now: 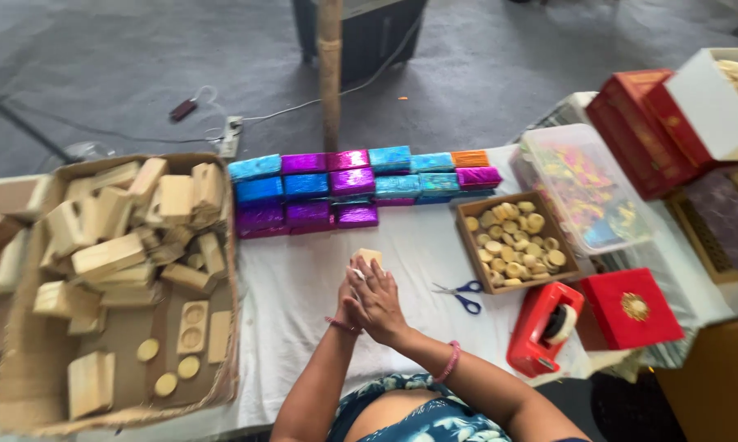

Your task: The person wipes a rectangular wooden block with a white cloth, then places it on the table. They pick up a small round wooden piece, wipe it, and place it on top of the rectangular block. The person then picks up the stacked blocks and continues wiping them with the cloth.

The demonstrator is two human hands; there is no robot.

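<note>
My two hands meet in front of me over the white-covered worktop, forearms coming up from below and angling inward. My right hand lies on top, palm down, fingers stretched forward and pressed flat over my left hand, which is mostly hidden beneath it. Between them I hold a small wooden block; only its far end shows past my fingertips. The fingers of both hands are closed around it rather than spread.

To my left sits a cardboard box heaped with more wooden blocks. Ahead lies a row of foil-wrapped blocks in blue and purple. To my right are blue-handled scissors, a tray of wooden discs and a red tape dispenser.
</note>
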